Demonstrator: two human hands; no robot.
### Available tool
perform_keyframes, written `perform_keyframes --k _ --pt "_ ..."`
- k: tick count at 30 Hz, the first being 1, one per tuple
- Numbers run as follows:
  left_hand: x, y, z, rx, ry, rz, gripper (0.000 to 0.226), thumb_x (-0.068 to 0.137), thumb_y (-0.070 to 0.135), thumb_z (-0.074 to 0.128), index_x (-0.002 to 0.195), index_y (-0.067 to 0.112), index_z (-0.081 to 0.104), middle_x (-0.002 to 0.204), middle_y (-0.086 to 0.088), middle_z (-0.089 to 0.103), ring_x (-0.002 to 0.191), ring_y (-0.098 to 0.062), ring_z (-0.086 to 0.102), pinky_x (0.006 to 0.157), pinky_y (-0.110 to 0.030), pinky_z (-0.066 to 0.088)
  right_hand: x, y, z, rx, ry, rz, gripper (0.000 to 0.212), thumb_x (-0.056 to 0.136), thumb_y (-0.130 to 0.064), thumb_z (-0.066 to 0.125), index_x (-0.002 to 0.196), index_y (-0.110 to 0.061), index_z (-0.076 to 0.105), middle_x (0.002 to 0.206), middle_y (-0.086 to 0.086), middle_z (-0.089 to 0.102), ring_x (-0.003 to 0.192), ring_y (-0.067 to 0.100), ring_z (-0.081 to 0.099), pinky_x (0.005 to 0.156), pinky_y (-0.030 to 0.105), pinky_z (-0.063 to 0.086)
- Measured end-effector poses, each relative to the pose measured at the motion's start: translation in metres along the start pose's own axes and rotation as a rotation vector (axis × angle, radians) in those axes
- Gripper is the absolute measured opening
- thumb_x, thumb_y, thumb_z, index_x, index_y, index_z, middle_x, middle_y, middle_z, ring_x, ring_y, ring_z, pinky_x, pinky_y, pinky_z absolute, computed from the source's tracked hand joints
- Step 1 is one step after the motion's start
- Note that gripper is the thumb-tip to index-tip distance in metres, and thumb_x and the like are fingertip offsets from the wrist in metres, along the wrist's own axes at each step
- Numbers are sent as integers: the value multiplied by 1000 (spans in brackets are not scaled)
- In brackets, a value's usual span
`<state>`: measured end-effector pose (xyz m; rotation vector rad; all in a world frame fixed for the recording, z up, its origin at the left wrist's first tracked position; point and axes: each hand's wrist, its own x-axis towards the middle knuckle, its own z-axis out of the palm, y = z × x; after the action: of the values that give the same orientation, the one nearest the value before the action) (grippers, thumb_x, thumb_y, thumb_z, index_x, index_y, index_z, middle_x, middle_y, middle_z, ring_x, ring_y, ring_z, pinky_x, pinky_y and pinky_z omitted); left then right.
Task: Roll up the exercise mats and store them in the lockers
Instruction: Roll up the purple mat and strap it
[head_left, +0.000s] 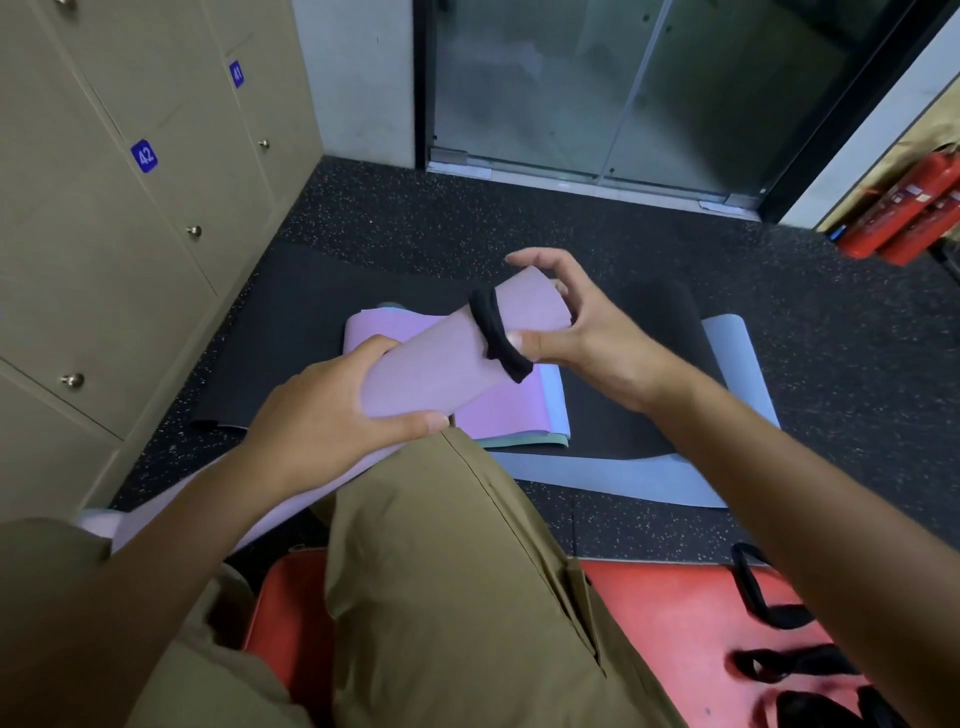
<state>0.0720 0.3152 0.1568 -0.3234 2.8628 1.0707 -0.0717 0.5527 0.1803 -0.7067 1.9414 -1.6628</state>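
Note:
A rolled pink mat (441, 358) slants across my knee, its far end up at the centre. My left hand (332, 415) grips the roll around its middle. A black elastic band (496, 332) circles the roll near the far end. My right hand (571, 317) pinches that band with its thumb, the fingers curled over the roll's end. Beneath lie a folded pink mat (498, 410), a black mat (311, 332) and a pale blue mat (737, 364) on the floor. Beige lockers (104, 208) numbered 41 and 42 stand shut at the left.
A red mat (675, 623) with several black bands (769, 608) on it lies at the lower right. Red fire extinguishers (904, 208) lean at the right wall. A glass door (597, 88) closes off the far side. My khaki trouser leg (457, 571) fills the foreground.

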Motion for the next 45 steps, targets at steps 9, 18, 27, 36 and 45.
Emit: perform_keyframes --k 9,18,27,36,45 --pt "-3 -3 -3 -229 56 -27 71 55 85 66 114 47 54 104 18 69 97 -6 66 89 -47 55 8 14 44 174 193 14 111 68 -18 90 154 -42 24 152 -4 42 134 25 51 95 40 58" --pt "-5 -7 -1 -157 82 -44 71 55 88 62 112 49 49 102 17 66 94 -8 64 85 -44 55 37 -62 6 -797 -32 -26 63 80 -46 83 133 -28 55 126 -4 56 119 16 53 96 26 49" --pt "-10 18 2 148 80 38 80 63 87 63 128 50 38 119 21 57 107 -18 59 83 -39 47 65 -89 26 -1028 -352 87 50 87 -49 73 133 -34 57 107 -14 69 99 5 65 84 22 48" --pt "-5 -3 -13 -355 163 -12 61 61 77 70 109 44 55 103 19 69 95 -2 65 88 -41 56 62 -82 21 -312 -32 -47 61 86 -36 81 140 -33 52 132 -2 61 117 12 64 97 28 53" --pt "-3 -5 -27 -493 231 -67 67 61 77 69 103 26 61 98 10 72 90 -8 69 88 -47 57 63 -54 72 195 37 11 100 76 -19 90 151 -34 26 138 2 57 118 25 67 88 56 60"
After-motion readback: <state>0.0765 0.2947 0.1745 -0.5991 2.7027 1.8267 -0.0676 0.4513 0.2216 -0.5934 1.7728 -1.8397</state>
